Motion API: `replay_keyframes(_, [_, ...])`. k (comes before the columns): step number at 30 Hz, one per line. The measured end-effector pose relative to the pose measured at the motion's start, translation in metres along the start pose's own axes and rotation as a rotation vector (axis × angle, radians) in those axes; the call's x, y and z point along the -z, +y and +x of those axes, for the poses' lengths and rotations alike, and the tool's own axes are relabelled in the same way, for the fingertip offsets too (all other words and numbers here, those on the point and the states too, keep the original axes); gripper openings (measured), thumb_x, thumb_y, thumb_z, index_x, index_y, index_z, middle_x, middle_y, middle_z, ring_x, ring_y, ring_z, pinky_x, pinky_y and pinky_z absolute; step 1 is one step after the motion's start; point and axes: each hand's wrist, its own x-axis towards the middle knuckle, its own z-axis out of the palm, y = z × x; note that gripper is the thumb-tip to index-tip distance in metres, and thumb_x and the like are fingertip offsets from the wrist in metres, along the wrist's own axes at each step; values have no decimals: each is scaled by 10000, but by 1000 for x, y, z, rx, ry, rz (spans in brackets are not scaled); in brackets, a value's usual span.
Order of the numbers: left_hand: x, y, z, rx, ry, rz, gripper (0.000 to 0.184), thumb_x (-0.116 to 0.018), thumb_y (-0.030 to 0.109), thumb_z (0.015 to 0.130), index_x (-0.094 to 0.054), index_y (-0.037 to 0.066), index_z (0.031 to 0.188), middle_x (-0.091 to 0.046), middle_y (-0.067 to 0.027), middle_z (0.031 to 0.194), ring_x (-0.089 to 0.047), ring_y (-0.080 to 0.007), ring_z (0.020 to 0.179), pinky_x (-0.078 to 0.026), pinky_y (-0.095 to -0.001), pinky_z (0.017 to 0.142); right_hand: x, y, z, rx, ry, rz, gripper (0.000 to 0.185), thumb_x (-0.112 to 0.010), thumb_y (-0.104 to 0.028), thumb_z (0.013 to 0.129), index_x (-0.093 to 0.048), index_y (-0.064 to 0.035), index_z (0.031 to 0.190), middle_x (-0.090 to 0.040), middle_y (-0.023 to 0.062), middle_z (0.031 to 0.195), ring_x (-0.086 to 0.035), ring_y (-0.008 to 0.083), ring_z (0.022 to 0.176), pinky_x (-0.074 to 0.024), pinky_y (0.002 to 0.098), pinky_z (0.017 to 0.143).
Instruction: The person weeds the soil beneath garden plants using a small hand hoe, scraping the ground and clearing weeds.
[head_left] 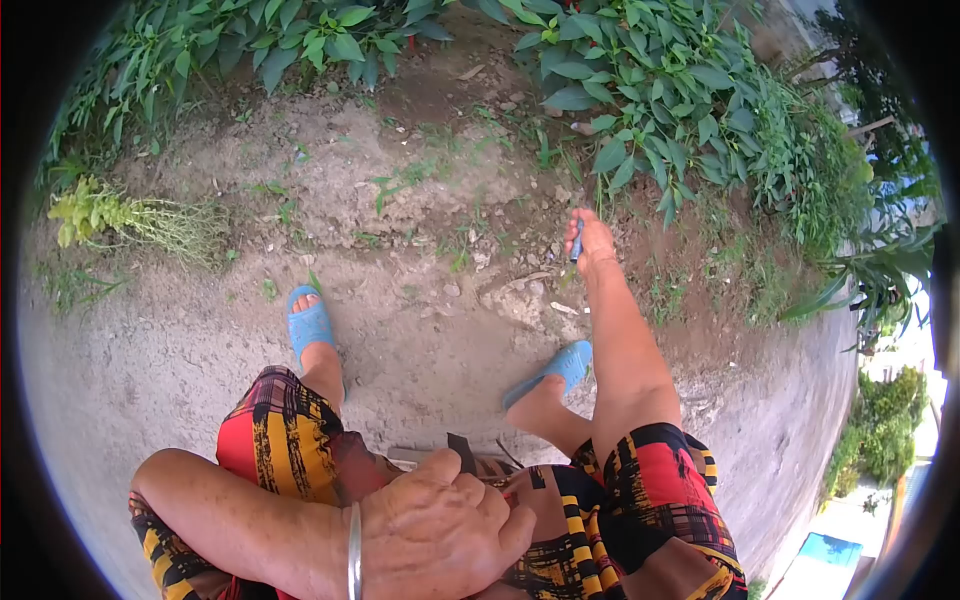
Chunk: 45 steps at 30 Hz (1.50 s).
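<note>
My right hand (592, 240) is stretched out low over the soil at the right, its fingers closed round a small dark blue-grey handle (577, 241). Green weed stems stand just beyond its fingertips, below the leafy plants (650, 90). Near the camera, my left hand (440, 525) rests in front of my patterned clothes (290, 440), back upward, with a silver bangle (354, 550) at the wrist. Its fingers are curled, and their inner side is hidden. A dark flat piece (461, 452) shows just beyond its knuckles; whether the hand holds it is unclear.
Blue slippers (311, 325) are on my feet on the grey ground (400, 350). An uprooted plant with yellow-green leaves (95, 215) lies at the left. More leafy plants (230, 45) line the far edge. A stone (520, 302) and small weeds are between my feet and the plants.
</note>
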Motion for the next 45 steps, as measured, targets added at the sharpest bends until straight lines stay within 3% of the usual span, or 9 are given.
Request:
replay_keyframes(6, [0, -3, 0, 1, 3, -42, 214, -495, 192, 761, -542, 67, 928, -466, 1, 664, -506, -137, 640, -369, -290, 620, -57, -13, 7, -156, -129, 23, 180, -461, -273, 952, -488, -114, 871, -481, -28, 649, -440, 71, 468, -362, 259, 399])
replay_keyframes(11, [2, -1, -3, -4, 18, -3, 204, -492, 184, 761, -540, 70, 923, -472, 1, 664, -507, -136, 632, -372, -289, 615, -28, 20, -39, -152, -188, -123, 157, -503, -256, 926, -504, -100, 945, -486, -27, 654, -437, 66, 466, -351, 244, 380])
replay_keyframes(16, [0, 4, -5, -29, -11, 8, 216, -495, 176, 758, -556, 74, 938, -493, 0, 676, -521, -132, 639, -372, -285, 613, 34, 61, -90, -94, -76, -136, 176, -572, -256, 856, -513, -111, 935, -478, -23, 638, -417, 71, 452, -324, 253, 351])
replay_keyframes(23, [1, 7, -9, -27, 26, 38, 279, -530, 198, 768, -593, 88, 1017, -495, 18, 703, -519, -126, 664, -363, -295, 624, 106, 69, -66, 51, 200, 22, 133, -577, -243, 830, -497, -147, 875, -441, -30, 602, -400, 73, 436, -316, 257, 351])
replay_keyframes(32, [6, -1, -5, 12, -65, -54, 367, -602, 300, 772, -577, 82, 1065, -499, 4, 746, -522, -139, 684, -355, -301, 639, 71, -26, 9, 7, 256, 42, 139, -481, -235, 883, -478, -145, 778, -460, -25, 620, -432, 82, 459, -337, 259, 394])
replay_keyframes(34, [5, -2, -2, 15, -95, -60, 387, -612, 313, 766, -573, 80, 1073, -503, 2, 752, -526, -142, 689, -357, -303, 641, 70, -22, 27, -34, 267, -70, 136, -462, -231, 888, -484, -142, 787, -464, -22, 618, -437, 94, 458, -347, 272, 400])
replay_keyframes(39, [10, -6, 6, 11, -154, -92, 441, -646, 334, 738, -566, 82, 1091, -526, -8, 787, -543, -153, 713, -367, -301, 663, 78, 34, 7, -72, 188, 5, 157, -469, -249, 912, -489, -132, 808, -461, -14, 599, -444, 98, 457, -358, 281, 392])
replay_keyframes(45, [4, -7, 11, -3, -179, -143, 461, -671, 341, 732, -565, 86, 1101, -530, 0, 802, -552, -155, 730, -365, -308, 682, 104, 60, -20, 61, 289, -145, 192, -498, -271, 905, -505, -103, 813, -485, -1, 600, -436, 104, 428, -352, 285, 361])
